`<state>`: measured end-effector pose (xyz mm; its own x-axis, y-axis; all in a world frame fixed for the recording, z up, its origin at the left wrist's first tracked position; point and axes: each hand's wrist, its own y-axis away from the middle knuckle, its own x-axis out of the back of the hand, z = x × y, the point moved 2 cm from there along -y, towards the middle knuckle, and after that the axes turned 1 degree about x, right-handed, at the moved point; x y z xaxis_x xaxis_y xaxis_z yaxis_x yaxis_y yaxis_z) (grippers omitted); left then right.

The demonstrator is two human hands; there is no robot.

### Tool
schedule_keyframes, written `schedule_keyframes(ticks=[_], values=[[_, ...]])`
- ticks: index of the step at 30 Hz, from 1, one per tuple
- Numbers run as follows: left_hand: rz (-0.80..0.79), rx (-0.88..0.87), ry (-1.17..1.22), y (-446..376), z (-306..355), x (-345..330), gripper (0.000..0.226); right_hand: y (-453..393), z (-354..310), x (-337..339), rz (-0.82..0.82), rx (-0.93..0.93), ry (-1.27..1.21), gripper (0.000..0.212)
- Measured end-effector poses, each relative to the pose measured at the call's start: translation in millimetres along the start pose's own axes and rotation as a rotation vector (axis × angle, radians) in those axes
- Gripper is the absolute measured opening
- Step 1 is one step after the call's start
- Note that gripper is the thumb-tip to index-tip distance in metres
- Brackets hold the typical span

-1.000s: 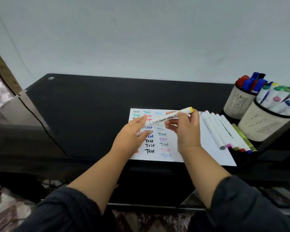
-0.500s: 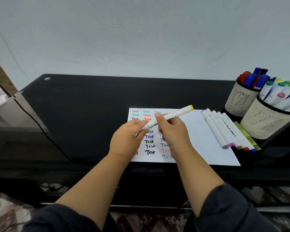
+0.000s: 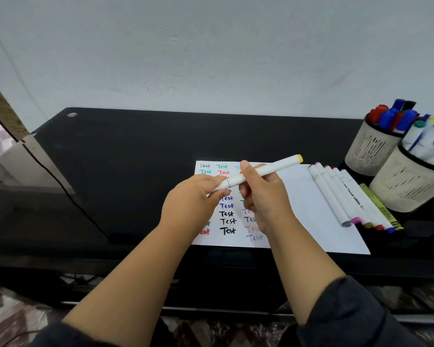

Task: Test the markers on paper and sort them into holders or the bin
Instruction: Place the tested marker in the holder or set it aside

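On a black desk [image 3: 135,159], over paper [image 3: 311,209], both hands pinch one marker [image 3: 266,171] — white, yellow-ended, tilted: left hand [image 3: 193,199] on its lower end, right hand [image 3: 263,196] mid-barrel.

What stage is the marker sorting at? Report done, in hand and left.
Done: the paper carries many coloured "Test" words, and the two holders already hold markers. In hand: both hands, left hand and right hand, grip a yellow-ended marker above the sheet; whether the cap is coming off or going on is unclear. Left: a row of markers lies along the paper's right edge. No bin is visible.
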<state>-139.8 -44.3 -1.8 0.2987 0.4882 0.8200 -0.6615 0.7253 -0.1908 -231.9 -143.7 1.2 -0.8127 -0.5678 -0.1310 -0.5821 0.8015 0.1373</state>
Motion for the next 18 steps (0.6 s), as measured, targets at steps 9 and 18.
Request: schedule_keyframes(ticks=[9, 18], values=[[-0.091, 0.027, 0.012, -1.7, 4.7, 2.8, 0.038, -1.8, -0.7, 0.2, -0.016, 0.058, 0.028, 0.026], [-0.211, 0.149, 0.175, -1.9, -1.3, 5.5, 0.035, -2.4, 0.1, 1.0, -0.114, 0.087, 0.000, 0.034]])
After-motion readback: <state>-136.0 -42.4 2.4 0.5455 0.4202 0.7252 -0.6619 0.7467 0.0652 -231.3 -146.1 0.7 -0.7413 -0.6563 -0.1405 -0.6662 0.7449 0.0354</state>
